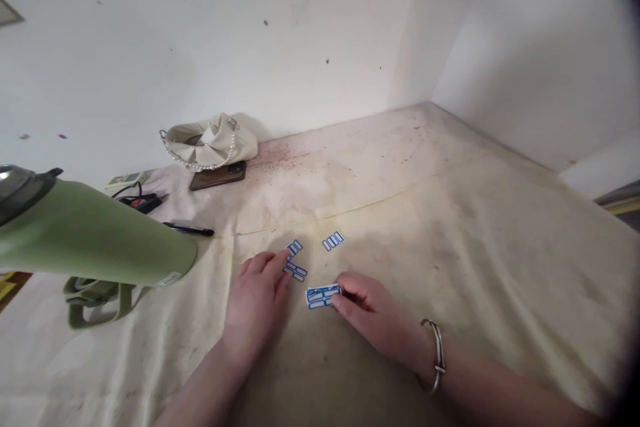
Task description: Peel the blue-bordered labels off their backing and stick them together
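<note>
My right hand (370, 310) is closed, its thumb and fingers pinching a small stack of label sheets (320, 297), white with blue-outlined boxes. My left hand (257, 293) rests low over the cloth with fingers spread. Its index fingertip touches a similar label sheet (295, 248), and the thumb lies at the edge of another label sheet (297, 271). A further label sheet (333, 241) lies flat on the cloth (400, 247), beyond the right hand and apart from both hands. A metal bangle (438, 357) circles my right wrist.
At the left a large green tumbler (110, 233) with a strap (100, 303) stands close to my left hand. Behind it lie a black pen (188, 229), a dark cable (143, 201) and a phone (218, 177). A cream bag (213, 140) with a pearl chain leans near the wall (300, 47).
</note>
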`<state>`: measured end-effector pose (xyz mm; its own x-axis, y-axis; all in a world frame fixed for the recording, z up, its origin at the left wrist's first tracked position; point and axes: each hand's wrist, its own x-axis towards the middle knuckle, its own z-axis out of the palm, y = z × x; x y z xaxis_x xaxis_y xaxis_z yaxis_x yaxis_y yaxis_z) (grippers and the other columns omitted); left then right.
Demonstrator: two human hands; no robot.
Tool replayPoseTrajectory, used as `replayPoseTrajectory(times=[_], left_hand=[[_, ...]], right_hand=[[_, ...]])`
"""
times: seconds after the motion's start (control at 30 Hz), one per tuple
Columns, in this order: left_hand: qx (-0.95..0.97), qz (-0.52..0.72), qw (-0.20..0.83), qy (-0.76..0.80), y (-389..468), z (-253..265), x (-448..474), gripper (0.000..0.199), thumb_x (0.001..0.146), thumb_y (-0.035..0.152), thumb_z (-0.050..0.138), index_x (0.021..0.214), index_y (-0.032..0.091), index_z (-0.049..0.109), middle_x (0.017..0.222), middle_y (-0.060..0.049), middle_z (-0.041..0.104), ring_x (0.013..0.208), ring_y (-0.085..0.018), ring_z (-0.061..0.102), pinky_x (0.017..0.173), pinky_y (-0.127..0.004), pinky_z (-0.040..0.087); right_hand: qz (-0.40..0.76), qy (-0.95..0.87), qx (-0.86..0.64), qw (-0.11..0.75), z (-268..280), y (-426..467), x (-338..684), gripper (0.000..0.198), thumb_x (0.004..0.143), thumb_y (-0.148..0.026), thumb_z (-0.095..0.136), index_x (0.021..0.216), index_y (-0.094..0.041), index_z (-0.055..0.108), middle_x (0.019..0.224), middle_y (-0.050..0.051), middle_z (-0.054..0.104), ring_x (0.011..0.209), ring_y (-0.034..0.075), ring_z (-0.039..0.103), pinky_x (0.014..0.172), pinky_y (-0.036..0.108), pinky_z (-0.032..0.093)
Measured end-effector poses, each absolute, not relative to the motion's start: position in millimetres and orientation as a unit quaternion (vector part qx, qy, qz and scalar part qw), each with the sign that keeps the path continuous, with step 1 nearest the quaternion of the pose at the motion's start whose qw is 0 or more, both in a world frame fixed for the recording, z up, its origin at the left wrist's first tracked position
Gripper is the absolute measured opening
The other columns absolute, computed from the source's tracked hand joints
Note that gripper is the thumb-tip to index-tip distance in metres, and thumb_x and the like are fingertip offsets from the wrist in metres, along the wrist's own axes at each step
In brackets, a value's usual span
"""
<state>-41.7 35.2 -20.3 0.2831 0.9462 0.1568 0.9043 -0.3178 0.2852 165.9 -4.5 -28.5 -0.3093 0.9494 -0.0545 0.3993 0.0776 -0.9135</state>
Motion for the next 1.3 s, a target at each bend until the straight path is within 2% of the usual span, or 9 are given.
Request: replayPoseTrajectory(times=[0.13,0.43,0.53,0.63,0.73,0.8,0.9,1.03,1.3], left_hand=[[0.802,0.11,0.024,0.587,35.9,-23.7,-38.2,0.031,0.083,0.031,0.051,0.11,0.021,0.06,0.106,-0.008,0.059,0.097,-0.026,0.053,0.087,-0.042,0.043],[0.771,0.157,0.103,0.608,41.4,-22.9,-40.0,0.007,0.076,0.027,0.057,0.078,0.021,0.061,0.089,-0.004,0.058,0.085,-0.023,0.054,0.079,-0.037,0.043],[0.745,0.216,0.164,0.61,40.7,-20.6,-41.1,0.01,0.077,0.027,0.056,0.07,0.02,0.059,0.085,-0.003,0.058,0.081,-0.021,0.056,0.076,-0.034,0.044],[0.668,0.289,0.29,0.621,33.0,-7.7,-40.9,0.014,0.077,0.031,0.058,0.069,0.02,0.056,0.089,-0.002,0.058,0.077,-0.018,0.058,0.068,-0.029,0.045],[0.617,0.328,0.427,0.574,18.1,12.8,-35.5,0.016,0.077,0.032,0.06,0.068,0.02,0.054,0.099,-0.003,0.058,0.09,-0.018,0.058,0.073,-0.027,0.046],[0.635,0.305,0.448,0.551,8.5,23.1,-28.9,0.012,0.073,0.027,0.064,0.066,0.02,0.057,0.106,-0.005,0.057,0.102,-0.022,0.055,0.08,-0.03,0.045],[0.663,0.28,0.428,0.546,0.7,24.5,-19.0,0.011,0.07,0.021,0.065,0.061,0.02,0.058,0.107,-0.007,0.059,0.108,-0.024,0.053,0.083,-0.034,0.044],[0.674,0.291,0.401,0.548,0.7,8.0,-14.2,0.012,0.072,0.02,0.062,0.063,0.019,0.054,0.1,-0.006,0.063,0.095,-0.021,0.06,0.083,-0.036,0.045],[0.655,0.296,0.403,0.567,-1.0,-7.6,-12.0,0.016,0.075,0.023,0.059,0.063,0.019,0.05,0.074,-0.003,0.064,0.063,-0.014,0.059,0.058,-0.025,0.046]], right_hand=[[0.446,-0.678,-0.501,0.302,-30.0,-4.0,166.2,0.025,0.085,-0.024,0.042,0.061,-0.019,0.036,0.062,-0.003,0.041,0.06,0.012,0.038,0.054,0.024,0.028],[0.434,-0.683,-0.506,0.298,-29.5,-5.3,165.4,0.025,0.085,-0.024,0.043,0.061,-0.019,0.037,0.062,-0.003,0.041,0.059,0.012,0.039,0.054,0.024,0.029],[0.434,-0.681,-0.508,0.298,-28.6,-5.7,165.2,0.024,0.085,-0.022,0.044,0.061,-0.019,0.039,0.062,-0.003,0.042,0.059,0.012,0.039,0.054,0.024,0.03],[0.447,-0.67,-0.51,0.302,-28.9,-5.0,165.3,0.022,0.084,-0.023,0.045,0.063,-0.018,0.044,0.063,-0.002,0.045,0.061,0.012,0.042,0.055,0.024,0.032],[0.467,-0.661,-0.504,0.304,-29.6,-4.4,165.7,0.022,0.085,-0.026,0.046,0.065,-0.018,0.047,0.065,-0.001,0.047,0.062,0.013,0.044,0.055,0.024,0.033],[0.475,-0.654,-0.504,0.303,-29.7,-4.6,166.1,0.021,0.085,-0.026,0.047,0.066,-0.018,0.048,0.066,-0.001,0.049,0.063,0.013,0.045,0.055,0.024,0.033],[0.476,-0.655,-0.505,0.3,-28.7,-5.1,166.6,0.019,0.084,-0.023,0.047,0.066,-0.017,0.049,0.066,-0.001,0.05,0.064,0.014,0.046,0.057,0.024,0.035],[0.474,-0.666,-0.491,0.301,-26.7,-5.3,166.7,0.019,0.084,-0.024,0.049,0.066,-0.017,0.052,0.067,-0.001,0.051,0.064,0.013,0.047,0.057,0.023,0.035],[0.46,-0.682,-0.477,0.309,-27.9,-5.0,166.8,0.02,0.085,-0.024,0.049,0.067,-0.017,0.053,0.066,-0.001,0.051,0.064,0.013,0.047,0.058,0.023,0.036]])
